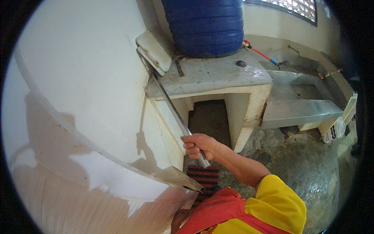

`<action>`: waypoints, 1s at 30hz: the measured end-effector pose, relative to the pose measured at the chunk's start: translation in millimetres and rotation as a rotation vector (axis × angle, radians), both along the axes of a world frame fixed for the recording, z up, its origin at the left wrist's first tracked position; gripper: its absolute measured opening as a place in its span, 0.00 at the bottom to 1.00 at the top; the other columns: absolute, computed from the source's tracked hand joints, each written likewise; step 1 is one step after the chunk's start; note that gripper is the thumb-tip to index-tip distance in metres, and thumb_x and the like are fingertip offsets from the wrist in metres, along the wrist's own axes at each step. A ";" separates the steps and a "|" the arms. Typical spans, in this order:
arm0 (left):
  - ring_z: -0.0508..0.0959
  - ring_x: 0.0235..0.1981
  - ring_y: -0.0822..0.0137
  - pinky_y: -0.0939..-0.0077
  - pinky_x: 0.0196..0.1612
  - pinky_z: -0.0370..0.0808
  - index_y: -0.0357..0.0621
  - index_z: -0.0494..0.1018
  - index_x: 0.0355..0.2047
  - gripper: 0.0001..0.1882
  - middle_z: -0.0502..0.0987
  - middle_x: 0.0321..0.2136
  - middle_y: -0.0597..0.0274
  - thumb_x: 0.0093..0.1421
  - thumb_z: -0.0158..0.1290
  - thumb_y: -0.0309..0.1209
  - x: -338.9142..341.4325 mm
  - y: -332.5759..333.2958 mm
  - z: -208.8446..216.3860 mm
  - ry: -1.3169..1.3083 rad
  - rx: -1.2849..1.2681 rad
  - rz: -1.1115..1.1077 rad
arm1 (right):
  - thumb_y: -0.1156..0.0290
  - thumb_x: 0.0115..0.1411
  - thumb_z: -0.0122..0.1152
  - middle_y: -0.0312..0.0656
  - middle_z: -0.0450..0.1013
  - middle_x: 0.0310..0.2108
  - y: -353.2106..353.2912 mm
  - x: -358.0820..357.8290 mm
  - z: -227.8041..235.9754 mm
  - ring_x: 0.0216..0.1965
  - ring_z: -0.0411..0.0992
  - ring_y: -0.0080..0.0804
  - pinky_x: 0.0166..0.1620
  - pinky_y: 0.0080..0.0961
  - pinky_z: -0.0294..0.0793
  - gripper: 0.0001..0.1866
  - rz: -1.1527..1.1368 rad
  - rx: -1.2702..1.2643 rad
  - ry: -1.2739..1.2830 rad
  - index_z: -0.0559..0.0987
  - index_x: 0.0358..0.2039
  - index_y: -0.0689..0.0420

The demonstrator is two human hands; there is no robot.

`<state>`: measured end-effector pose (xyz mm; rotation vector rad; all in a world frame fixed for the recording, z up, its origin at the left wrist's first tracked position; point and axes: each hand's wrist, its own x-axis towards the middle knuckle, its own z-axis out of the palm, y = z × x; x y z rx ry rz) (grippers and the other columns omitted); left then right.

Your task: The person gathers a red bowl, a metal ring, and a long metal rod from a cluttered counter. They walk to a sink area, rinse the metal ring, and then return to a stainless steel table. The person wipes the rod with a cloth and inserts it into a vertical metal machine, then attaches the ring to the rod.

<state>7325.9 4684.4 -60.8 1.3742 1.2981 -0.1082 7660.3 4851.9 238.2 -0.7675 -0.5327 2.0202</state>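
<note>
My right hand (200,145) is closed around the near end of a long, straight metal pipe (170,102). The pipe slants away to the far left, and its far end reaches the slab's left corner, by two white boards (154,50) leaning against the wall. A short stub of pipe sticks out below my fist. Of my left arm (180,221) only a small part shows beside the red apron (218,210); the left hand is out of sight.
A large blue barrel (206,27) stands on the stone slab (218,74), with a dark round drain cover (241,63) near it. Metal sinks (300,105) with an orange hose (263,54) lie to the right. A striped mat (204,177) covers part of the wet floor (280,171).
</note>
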 end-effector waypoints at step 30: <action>0.58 0.09 0.75 0.75 0.15 0.60 0.43 0.73 0.41 0.11 0.58 0.12 0.73 0.68 0.51 0.37 311.3 62.4 361.9 -1.518 0.249 0.673 | 0.74 0.52 0.70 0.47 0.73 0.22 -352.7 199.3 -222.2 0.22 0.74 0.34 0.27 0.33 0.73 0.13 -0.560 0.193 -1.425 0.74 0.34 0.57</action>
